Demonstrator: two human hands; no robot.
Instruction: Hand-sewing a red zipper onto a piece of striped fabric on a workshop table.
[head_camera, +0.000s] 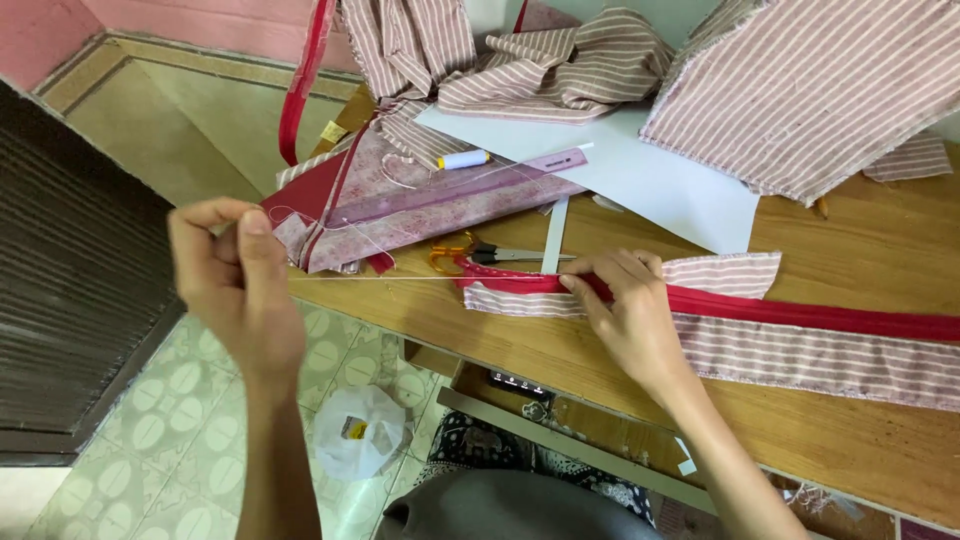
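Left hand (235, 275) was raised off the desk's (860, 250) edge, thumb and fingers pinched shut on a thin white thread (400, 278) pulled taut and level toward the work. Right hand (625, 310) lay flat, fingertips pressing a red zipper tape (800, 312) onto a striped fabric strip (820, 360), pink-and-white, woven, with frayed edges; it held the piece down, fingers close together. The strip and zipper ran along the wooden desk's near edge, out to the right.

Behind them: orange-handled scissors (470, 252), a clear pinkish plastic ruler (470, 185) lying across mottled pink cloth (400, 215), and a small spool (462, 159), white with a yellow end. A white paper sheet (650, 180) lay flat, partly under more striped cloth pieces (800, 90), crumpled and piled at the back. A small yellow tag (332, 132) sat near a red strap (300, 90); its print was too small to tell.

On the patterned tile floor (170, 420) below lay a white crumpled plastic bag (360, 430) with a yellow label patch.
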